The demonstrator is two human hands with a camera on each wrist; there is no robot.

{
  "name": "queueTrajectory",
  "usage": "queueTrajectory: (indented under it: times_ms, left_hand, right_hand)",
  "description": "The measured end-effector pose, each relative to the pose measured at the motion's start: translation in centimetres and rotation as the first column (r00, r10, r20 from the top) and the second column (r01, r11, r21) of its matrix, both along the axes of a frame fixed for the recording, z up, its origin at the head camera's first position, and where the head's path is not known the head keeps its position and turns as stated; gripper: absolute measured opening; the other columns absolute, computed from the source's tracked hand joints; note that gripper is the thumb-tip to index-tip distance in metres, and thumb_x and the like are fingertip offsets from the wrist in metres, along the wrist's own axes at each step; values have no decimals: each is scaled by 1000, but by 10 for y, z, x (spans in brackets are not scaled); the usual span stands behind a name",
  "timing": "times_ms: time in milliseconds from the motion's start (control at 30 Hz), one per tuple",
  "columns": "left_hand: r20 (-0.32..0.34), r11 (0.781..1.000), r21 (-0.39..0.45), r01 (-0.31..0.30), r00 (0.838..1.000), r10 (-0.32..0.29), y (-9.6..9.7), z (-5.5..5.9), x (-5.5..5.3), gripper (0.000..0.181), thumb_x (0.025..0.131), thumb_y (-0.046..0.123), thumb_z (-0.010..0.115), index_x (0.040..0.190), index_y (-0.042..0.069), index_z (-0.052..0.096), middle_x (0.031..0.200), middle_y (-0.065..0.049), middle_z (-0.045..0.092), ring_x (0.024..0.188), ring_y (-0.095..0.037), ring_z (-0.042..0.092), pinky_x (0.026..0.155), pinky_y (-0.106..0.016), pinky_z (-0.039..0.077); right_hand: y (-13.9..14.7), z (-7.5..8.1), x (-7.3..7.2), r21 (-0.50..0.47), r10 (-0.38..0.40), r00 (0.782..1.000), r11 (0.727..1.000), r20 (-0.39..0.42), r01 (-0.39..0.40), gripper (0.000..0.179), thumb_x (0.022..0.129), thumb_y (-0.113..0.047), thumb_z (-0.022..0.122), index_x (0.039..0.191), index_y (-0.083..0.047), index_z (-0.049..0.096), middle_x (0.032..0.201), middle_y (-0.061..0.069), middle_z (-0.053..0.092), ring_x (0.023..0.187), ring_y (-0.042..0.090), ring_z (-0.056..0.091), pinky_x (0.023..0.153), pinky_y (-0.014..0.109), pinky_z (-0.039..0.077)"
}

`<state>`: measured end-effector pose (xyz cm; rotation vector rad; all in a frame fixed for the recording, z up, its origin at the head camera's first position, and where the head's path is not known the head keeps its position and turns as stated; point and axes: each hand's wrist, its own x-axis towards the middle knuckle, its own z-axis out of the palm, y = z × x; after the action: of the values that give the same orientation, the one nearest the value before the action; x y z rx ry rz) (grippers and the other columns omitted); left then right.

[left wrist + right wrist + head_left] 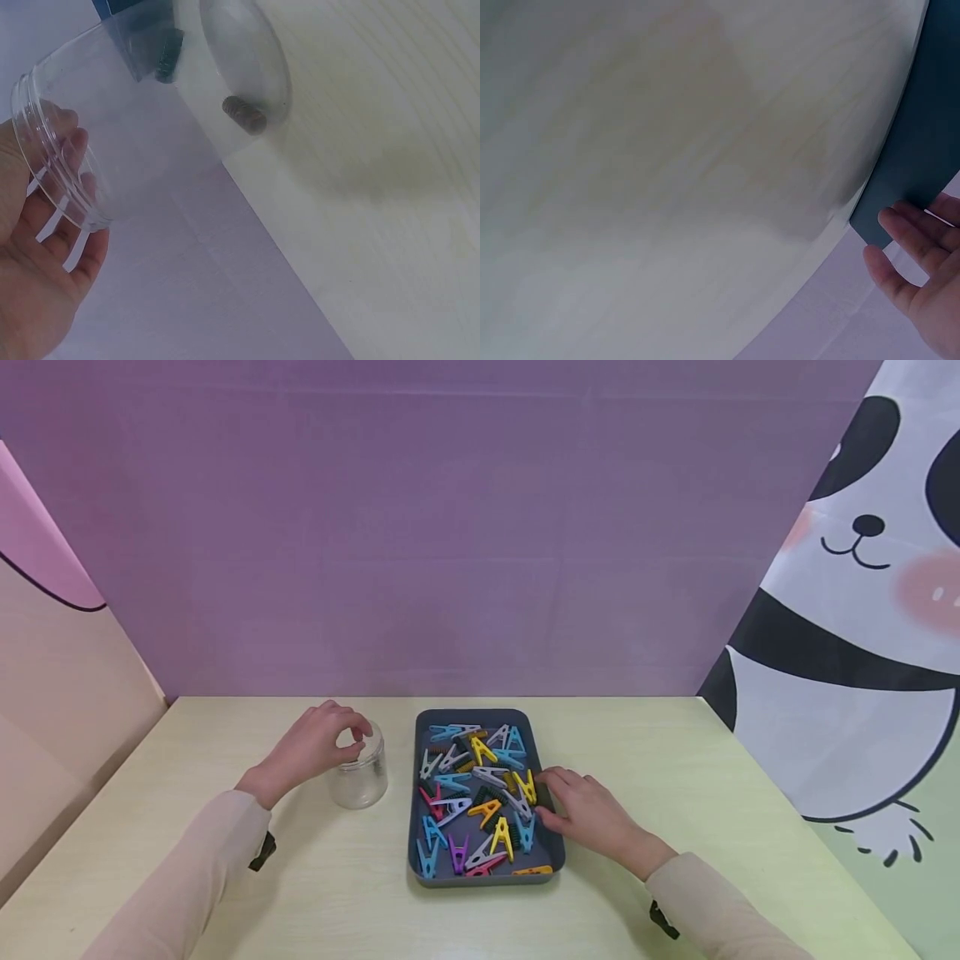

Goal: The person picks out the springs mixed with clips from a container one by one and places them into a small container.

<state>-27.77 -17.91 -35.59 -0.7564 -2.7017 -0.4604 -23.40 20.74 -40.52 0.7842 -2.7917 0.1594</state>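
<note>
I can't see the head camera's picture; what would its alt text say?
A person's left hand is at the mouth of a clear jar, while the right hand is at the edge of a gray tray of colorful clips. Behind the pale table hangs a purple backdrop.

Head view taken from above, aimed forward and down over the pale wood-grain table. Clear cylindrical jar shared with the left wrist view, where it is seen close and aslant; dark grey rectangular tray shared with the right wrist view, cropped at its edge.
</note>
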Motion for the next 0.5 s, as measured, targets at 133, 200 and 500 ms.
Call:
queueTrajectory:
  times_ms: [133, 200, 500]
  left_hand:
    - [7, 1000, 1, -5, 1000, 5, 0, 0, 0, 16, 76, 15, 69, 92, 16, 67, 82, 8, 63, 85, -19, 52, 77, -35, 40]
    - [13, 1000, 2, -5, 1000, 5, 0, 0, 0, 17, 76, 16, 70, 93, 16, 67, 83, 8, 63, 86, -18, 52, 78, -35, 40]
    - [-7, 998, -54, -23, 1000, 22, 1, 2, 1, 18, 77, 20, 71, 94, 17, 67, 86, 6, 64, 87, -17, 51, 78, -36, 40]
  right_hand:
    - [0, 1, 0, 5, -2, 1000, 1000, 0, 2, 46, 82, -35, 65, 116, -6, 56, 117, 9, 60, 105, 22, 58, 83, 39, 49]
    - [0, 1, 0, 4, -3, 1000, 1000, 2, 3, 46, 81, -34, 65, 116, -6, 56, 117, 9, 60, 106, 22, 58, 83, 39, 49]
    - [-1, 1, 0, 3, -12, 1000, 1000, 8, 12, 46, 81, -35, 65, 117, -6, 57, 117, 9, 59, 105, 23, 58, 83, 40, 49]
